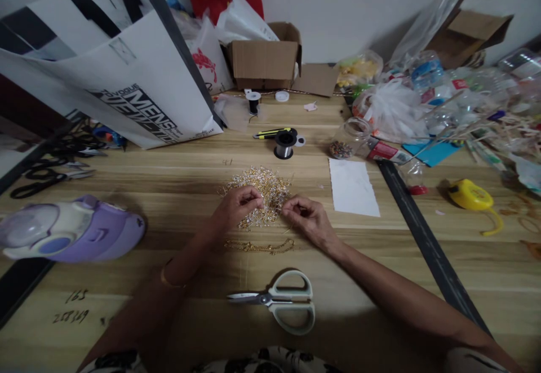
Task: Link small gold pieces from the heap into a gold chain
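Observation:
A loose pile of clear and gold beaded pieces [264,184] lies on the wooden table. At its left edge my left hand [239,205] is closed in a pinch; what sits between its fingertips is too small to make out. My right hand [310,219] pinches at the pile's right side, and any thin piece in it cannot be made out either. Just below the pile runs a gold chain [258,246]. Nearer to me, between my forearms, lies a pair of scissors [281,301] with pale handles, its blades pointing left.
Beyond the pile are a wire spool [285,145], a yellow-black utility knife [267,134] and a jar of beads [349,139]. White paper [354,187] and a yellow tape measure [470,195] lie right. A purple-white bottle [84,231] and a large paper bag [139,80] stand left.

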Demonstrator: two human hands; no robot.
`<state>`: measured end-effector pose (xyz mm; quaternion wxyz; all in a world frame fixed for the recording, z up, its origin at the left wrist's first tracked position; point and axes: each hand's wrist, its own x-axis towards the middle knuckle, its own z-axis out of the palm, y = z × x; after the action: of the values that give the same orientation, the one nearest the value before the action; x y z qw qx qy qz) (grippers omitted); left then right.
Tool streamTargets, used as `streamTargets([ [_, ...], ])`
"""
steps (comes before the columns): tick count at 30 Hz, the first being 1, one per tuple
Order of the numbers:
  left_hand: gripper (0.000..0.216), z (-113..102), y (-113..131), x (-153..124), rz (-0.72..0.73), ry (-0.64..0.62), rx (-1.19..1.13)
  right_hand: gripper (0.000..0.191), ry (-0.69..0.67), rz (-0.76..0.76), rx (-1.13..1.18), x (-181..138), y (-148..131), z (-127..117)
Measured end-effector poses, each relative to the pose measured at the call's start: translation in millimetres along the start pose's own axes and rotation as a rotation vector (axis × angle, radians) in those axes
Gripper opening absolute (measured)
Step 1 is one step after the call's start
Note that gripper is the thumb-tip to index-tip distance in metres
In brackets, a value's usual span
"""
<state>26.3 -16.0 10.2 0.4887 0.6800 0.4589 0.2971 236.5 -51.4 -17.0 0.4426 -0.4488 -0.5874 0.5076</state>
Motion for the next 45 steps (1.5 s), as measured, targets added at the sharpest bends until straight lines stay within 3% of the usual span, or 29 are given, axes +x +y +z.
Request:
streamTargets([
  [8, 0.009, 14.2, -9.4, -1.7, 0.109, 0.073, 0.227, 0.017, -0.049, 0.134, 0.204, 3.0, -6.3, -1.4],
  [13, 0.023, 22.5, -13.9, -5.0, 0.211, 0.119, 0.382, 0.021, -0.044, 0.238, 0.370, 8.4, -0.9, -3.0],
  [17, 0.019, 23.6, -9.7, -8.1, 0.440, -0.007, 0.638, 0.023, -0.033, 0.277, 0.412, 10.6, 1.0, -3.4],
  [19, 0.023, 24.3, -6.1, -9.0, 0.484, -0.098, 0.754, 0.023, -0.037, 0.290, 0.417, 10.9, 0.8, -3.3],
  [22, 0.024, 26.0, -3.1, -9.8, 0.487, -0.175, 0.878, 0.024, -0.048, 0.296, 0.415, 11.1, 0.5, -3.0],
  [31, 0.024, 26.8, -1.9, -10.2, 0.482, -0.216, 1.006, 0.026, -0.057, 0.295, 0.406, 11.7, 1.7, -3.1],
  [45, 0.019, 27.0, -5.4, -12.1, 0.524, -0.185, 1.118, 0.026, -0.214, 0.341, 0.556, 10.0, -2.4, -5.4],
])
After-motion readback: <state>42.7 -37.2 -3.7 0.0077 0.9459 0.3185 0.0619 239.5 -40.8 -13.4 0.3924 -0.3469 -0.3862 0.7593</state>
